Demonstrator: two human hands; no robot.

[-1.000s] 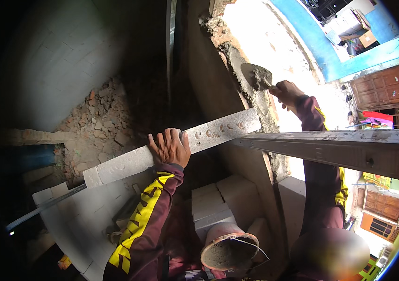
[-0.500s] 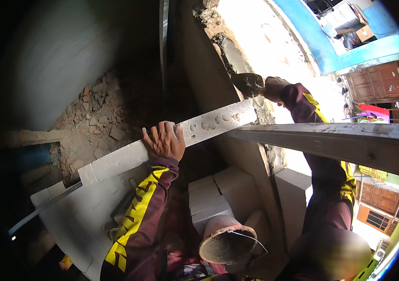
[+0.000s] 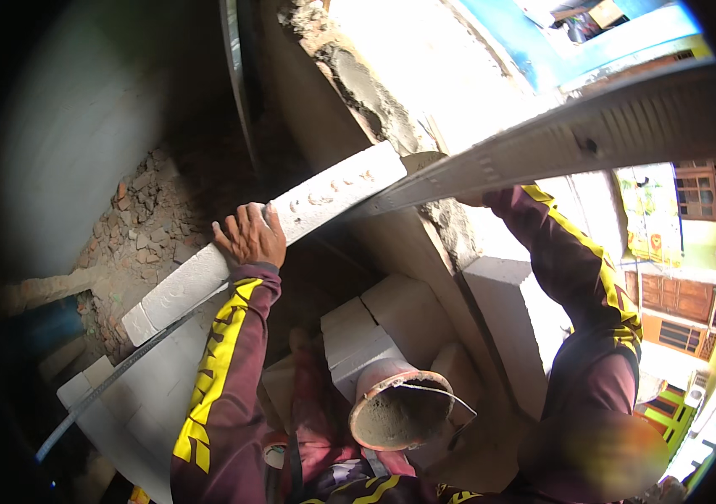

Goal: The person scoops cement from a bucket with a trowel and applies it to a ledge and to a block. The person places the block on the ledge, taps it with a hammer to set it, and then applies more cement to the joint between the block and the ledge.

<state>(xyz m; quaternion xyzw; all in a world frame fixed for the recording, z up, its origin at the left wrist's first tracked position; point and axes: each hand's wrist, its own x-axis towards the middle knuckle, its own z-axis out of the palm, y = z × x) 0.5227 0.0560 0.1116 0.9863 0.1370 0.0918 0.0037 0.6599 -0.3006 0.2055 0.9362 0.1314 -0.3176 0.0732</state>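
My left hand grips the middle of a long, pale lightweight block with a row of small dents, its fingers bent over the far edge. The block slants up from lower left; its right end reaches the wall top, where rough grey mortar lies. Just beyond that end is the rounded blade of a trowel. My right hand holds the trowel; the metal beam crossing in front hides most of the hand and the handle.
Near my body stands a bucket of grey mortar, beside stacked white blocks. Another block rests along the wall at right. Broken-brick rubble lies at left. A thin metal rod runs below the long block.
The view has shifted, so the wall and block appear further left. The beam now slants upward across the right hand, covering most of it. My left hand keeps its place on the block.
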